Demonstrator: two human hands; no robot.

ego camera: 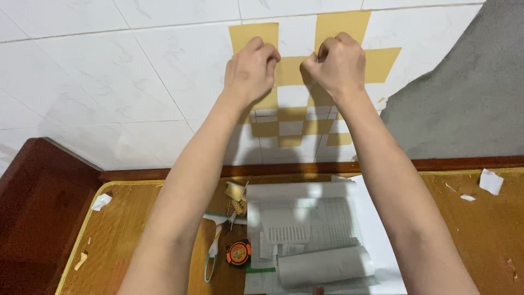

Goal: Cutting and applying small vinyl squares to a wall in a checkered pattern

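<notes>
Both hands were raised to the white tiled wall (pixel 136 76), fingers curled tight. The left hand (pixel 251 68) and right hand (pixel 335 63) pinched the flat mustard-yellow square sticker (pixel 289 71) between them, its edges square to the tile lines, no clear long axis. Below, on the wooden tabletop (pixel 131 229), lay a grey rolled sheet (pixel 322 265) lengthwise left to right, scissors (pixel 213 251) and an orange tape measure (pixel 238 252).

both arms raised, left hand (pixel 251 68) and right hand (pixel 337 64) curled in pinching grip.
</notes>
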